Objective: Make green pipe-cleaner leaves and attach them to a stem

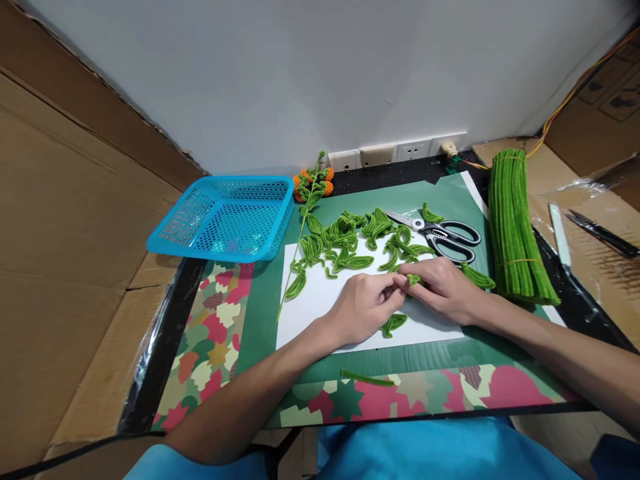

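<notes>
Together, our two hands meet over the white paper (pixel 320 297): our left hand (pixel 361 310) is curled, fingertips drawn in, and our right hand (pixel 445 287) pinches a small green piece (pixel 413 280) between thumb and fingers — whether the left grips it too, we cannot tell. Just beyond our hands lie fuzzy green leaves (pixel 343 233) and scissors (pixel 440 235). To our right we have a bundle of green stems (pixel 515 227) — to our left, a blue basket (pixel 210 254).
</notes>
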Demonstrator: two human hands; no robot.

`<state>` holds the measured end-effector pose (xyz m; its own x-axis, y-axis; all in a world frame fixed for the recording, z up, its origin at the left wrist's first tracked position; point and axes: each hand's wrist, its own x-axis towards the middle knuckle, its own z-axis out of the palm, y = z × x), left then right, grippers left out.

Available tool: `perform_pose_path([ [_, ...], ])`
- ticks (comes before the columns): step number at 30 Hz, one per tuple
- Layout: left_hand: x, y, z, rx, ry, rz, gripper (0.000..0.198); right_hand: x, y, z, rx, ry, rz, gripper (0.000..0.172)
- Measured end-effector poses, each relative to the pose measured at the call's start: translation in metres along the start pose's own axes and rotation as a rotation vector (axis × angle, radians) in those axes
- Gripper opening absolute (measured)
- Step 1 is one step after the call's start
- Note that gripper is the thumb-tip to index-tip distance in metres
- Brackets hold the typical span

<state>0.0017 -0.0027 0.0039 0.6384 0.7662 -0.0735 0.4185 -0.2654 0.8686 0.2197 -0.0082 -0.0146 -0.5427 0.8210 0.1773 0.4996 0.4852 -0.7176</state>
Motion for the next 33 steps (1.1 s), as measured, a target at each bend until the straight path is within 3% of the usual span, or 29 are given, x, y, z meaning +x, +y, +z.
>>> perform_pose_path([
  [33,-0.0006,-0.0025,0.0008,0.021,0.009,0.015,0.024,-0.0004,0.0016,0.0013,-0.026,-0.021,0.013,0.033],
])
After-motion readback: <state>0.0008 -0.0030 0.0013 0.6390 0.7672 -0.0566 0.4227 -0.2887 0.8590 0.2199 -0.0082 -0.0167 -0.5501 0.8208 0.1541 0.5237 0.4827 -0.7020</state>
